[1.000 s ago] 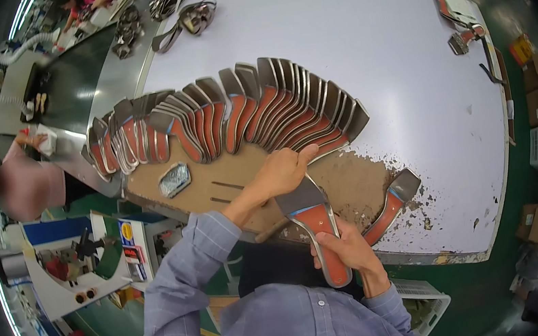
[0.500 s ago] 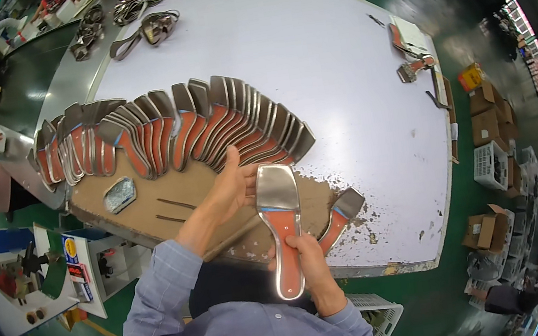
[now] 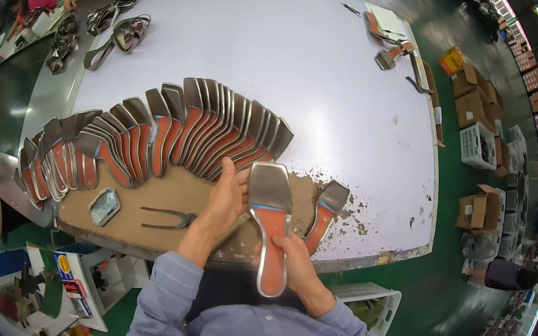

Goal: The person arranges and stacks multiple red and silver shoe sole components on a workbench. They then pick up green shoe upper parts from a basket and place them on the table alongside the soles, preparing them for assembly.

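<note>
Pale lettering marks a red label (image 3: pixel 73 289) on the white cabinet (image 3: pixel 94 311)

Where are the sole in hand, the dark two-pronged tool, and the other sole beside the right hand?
Held sole (image 3: pixel 269 224): head view, orange middle.
Two-pronged tool (image 3: pixel 185 219): head view, where its prongs join.
Other sole (image 3: pixel 322 221): head view, orange middle.

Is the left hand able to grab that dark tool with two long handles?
Probably yes. The left hand is open at the edge of the shoe sole, and the tool lies near its wrist, both handles uncovered. It would need to pull back, though.
</note>
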`<control>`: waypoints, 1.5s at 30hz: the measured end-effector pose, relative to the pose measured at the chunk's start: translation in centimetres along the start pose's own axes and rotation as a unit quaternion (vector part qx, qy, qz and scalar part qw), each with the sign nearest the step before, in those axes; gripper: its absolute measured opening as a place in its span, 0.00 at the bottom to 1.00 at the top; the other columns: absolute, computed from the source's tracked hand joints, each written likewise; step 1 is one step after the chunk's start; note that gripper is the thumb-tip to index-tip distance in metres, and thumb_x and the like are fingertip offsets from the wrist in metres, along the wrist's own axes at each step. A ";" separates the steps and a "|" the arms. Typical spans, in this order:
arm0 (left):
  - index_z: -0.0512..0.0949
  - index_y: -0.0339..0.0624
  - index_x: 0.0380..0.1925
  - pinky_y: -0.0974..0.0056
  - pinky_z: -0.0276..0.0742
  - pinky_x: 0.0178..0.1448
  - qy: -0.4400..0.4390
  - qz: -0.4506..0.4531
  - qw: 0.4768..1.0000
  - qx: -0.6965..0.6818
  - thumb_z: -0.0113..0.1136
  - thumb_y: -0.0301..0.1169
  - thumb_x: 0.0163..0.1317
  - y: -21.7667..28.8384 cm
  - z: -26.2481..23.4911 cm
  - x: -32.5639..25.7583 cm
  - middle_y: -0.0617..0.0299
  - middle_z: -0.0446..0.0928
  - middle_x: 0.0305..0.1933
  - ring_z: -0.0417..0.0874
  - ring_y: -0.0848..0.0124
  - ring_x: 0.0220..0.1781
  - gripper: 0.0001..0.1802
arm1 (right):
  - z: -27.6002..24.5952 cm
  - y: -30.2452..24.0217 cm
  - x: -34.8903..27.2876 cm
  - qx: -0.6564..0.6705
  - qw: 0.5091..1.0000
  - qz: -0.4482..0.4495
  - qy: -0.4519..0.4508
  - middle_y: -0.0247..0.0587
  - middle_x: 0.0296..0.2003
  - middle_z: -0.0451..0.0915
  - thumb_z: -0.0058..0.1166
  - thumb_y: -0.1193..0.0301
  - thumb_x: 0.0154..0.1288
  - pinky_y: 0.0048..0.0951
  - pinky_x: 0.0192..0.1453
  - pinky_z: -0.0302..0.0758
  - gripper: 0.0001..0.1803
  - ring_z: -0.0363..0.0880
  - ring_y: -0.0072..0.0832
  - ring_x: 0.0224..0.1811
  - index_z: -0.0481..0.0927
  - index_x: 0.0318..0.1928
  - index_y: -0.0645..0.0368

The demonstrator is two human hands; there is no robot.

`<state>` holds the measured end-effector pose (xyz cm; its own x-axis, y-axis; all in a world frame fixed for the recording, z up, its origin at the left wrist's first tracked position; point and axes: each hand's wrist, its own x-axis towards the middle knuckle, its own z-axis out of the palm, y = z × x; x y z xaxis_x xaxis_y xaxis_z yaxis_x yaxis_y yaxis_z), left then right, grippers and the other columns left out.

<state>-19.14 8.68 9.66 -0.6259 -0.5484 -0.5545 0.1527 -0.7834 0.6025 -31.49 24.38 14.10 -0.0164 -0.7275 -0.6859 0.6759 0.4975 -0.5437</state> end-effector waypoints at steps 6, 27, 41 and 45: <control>0.71 0.38 0.68 0.64 0.77 0.61 0.000 -0.002 1.000 0.006 0.23 0.67 0.76 0.2 1.2 0.3 0.57 0.83 0.56 0.83 0.72 0.53 0.47 | -0.8 0.0 0.4 0.011 1.000 0.026 0.007 0.52 0.39 0.84 0.39 0.70 0.75 0.40 0.42 0.85 0.18 0.87 0.42 0.35 0.71 0.59 0.65; 0.79 0.39 0.58 0.68 0.78 0.55 0.036 0.049 0.998 0.011 0.50 0.43 0.80 -0.8 2.1 1.3 0.67 0.84 0.49 0.84 0.78 0.48 0.21 | -2.1 0.7 1.3 0.065 0.997 0.043 0.009 0.52 0.39 0.84 0.39 0.69 0.76 0.40 0.43 0.85 0.17 0.87 0.42 0.35 0.71 0.58 0.64; 0.74 0.32 0.60 0.69 0.76 0.54 0.135 0.094 0.958 0.237 0.52 0.43 0.79 -6.8 -0.8 3.6 0.58 0.81 0.53 0.81 0.76 0.47 0.24 | -2.3 2.4 2.1 0.076 0.997 0.014 0.023 0.53 0.39 0.84 0.39 0.66 0.78 0.46 0.47 0.85 0.18 0.88 0.45 0.39 0.75 0.53 0.69; 0.67 0.32 0.70 0.60 0.75 0.65 0.103 -0.024 0.981 0.162 0.53 0.47 0.77 -5.9 3.7 0.4 0.48 0.77 0.64 0.79 0.64 0.66 0.32 | -5.5 3.4 6.7 0.073 0.980 -0.115 0.143 0.48 0.42 0.84 0.38 0.61 0.82 0.41 0.49 0.84 0.20 0.86 0.38 0.42 0.74 0.53 0.67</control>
<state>-23.08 14.17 8.04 -0.4542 -0.5859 -0.6711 -0.1455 -0.6944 0.7047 -33.38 23.76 5.04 -0.3736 -0.6394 -0.6720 0.7280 0.2468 -0.6396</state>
